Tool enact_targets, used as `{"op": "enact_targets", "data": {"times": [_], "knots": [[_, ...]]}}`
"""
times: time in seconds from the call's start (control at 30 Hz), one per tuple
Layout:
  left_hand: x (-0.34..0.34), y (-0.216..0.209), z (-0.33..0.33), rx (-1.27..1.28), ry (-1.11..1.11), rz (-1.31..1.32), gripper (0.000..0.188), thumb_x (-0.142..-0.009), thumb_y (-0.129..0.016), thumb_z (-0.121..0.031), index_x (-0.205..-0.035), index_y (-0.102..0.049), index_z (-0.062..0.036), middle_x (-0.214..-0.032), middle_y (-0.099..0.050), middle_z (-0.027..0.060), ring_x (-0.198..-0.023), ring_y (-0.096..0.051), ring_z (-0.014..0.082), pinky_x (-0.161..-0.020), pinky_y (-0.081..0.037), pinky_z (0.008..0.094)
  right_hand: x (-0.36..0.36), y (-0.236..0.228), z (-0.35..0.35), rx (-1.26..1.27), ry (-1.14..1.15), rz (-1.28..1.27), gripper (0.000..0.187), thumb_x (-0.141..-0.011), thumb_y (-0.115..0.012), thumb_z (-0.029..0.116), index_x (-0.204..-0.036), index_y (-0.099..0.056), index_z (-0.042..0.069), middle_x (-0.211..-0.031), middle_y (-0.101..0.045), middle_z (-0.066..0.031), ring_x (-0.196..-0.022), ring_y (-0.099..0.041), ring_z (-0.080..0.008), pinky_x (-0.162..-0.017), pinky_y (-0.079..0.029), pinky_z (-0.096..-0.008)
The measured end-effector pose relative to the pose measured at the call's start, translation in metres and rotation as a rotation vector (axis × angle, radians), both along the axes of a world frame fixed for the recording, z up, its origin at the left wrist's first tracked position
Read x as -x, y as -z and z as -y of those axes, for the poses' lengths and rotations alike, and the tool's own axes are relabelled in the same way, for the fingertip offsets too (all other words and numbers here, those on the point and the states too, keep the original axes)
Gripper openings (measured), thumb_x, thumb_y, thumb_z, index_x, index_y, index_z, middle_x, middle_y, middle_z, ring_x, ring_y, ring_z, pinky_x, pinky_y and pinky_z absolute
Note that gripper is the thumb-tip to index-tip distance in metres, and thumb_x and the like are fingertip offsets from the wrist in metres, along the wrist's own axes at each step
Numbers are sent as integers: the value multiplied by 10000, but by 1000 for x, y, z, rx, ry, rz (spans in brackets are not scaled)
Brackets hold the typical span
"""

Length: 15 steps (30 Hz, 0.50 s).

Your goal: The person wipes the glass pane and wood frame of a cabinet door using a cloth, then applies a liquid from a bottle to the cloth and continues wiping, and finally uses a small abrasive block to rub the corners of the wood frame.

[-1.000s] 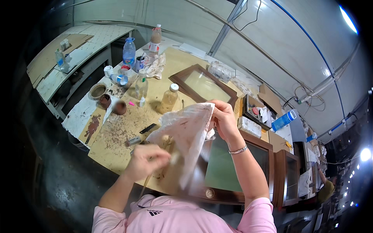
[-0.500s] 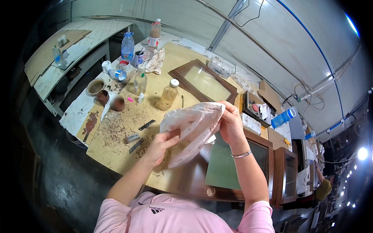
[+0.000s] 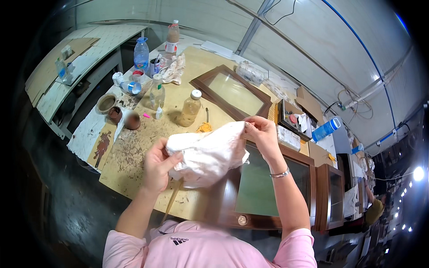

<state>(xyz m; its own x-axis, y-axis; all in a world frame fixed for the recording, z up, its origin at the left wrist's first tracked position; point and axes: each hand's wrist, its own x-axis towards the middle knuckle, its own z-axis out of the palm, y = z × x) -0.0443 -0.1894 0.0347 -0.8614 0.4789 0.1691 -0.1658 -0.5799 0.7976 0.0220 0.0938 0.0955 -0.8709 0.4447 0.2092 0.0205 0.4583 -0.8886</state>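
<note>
A crumpled white rag (image 3: 208, 149) with faint brown stains is spread between my two hands above the table's front. My left hand (image 3: 157, 166) pinches its left edge between thumb and fingers. At the rag's upper right corner, my right hand (image 3: 262, 133) grips it with closed fingertips; a metal bracelet is on that wrist. Below and to the right lies a brown-framed glass door panel (image 3: 254, 192), partly covered by the rag. Just beyond the rag are a bottle of yellowish liquid with a white cap (image 3: 191, 109) and a small orange item (image 3: 204, 127).
A second brown-framed panel (image 3: 232, 91) lies at the back. Brown-stained cups (image 3: 132, 120), a bowl (image 3: 107, 103) and several bottles, including a large blue-tinted one (image 3: 141, 54), stand at the left. Brown flakes litter the tabletop (image 3: 120, 172). A blue bottle (image 3: 326, 129) lies at the right.
My left hand has moved left and up, and the rag has been turned or opened to a whiter, bunched face. The orange item beyond it has come into sight.
</note>
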Motion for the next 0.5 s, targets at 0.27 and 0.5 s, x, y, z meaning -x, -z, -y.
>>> {"op": "enact_targets", "data": {"times": [0.27, 0.5], "knots": [[7, -16, -8, -116, -5, 47, 323, -862, -682, 60, -1054, -444, -44, -962, -604, 64, -862, -621, 105, -799, -538, 260, 8, 2, 68, -155, -367, 351, 218, -872, -649, 116, -999, -711, -50, -799, -701, -75, -709, -621, -131, -689, -518, -288], [8, -21, -16, -167, 76, 99, 341, -834, -717, 33, -1045, -461, -45, -954, -596, 56, -837, -612, 99, -776, -535, 255, 19, 56, 53, 751, -383, 443, 341, -944, -615, 301, -1191, -648, 68, -943, -658, 23, -860, -610, -93, -754, -509, -312]]}}
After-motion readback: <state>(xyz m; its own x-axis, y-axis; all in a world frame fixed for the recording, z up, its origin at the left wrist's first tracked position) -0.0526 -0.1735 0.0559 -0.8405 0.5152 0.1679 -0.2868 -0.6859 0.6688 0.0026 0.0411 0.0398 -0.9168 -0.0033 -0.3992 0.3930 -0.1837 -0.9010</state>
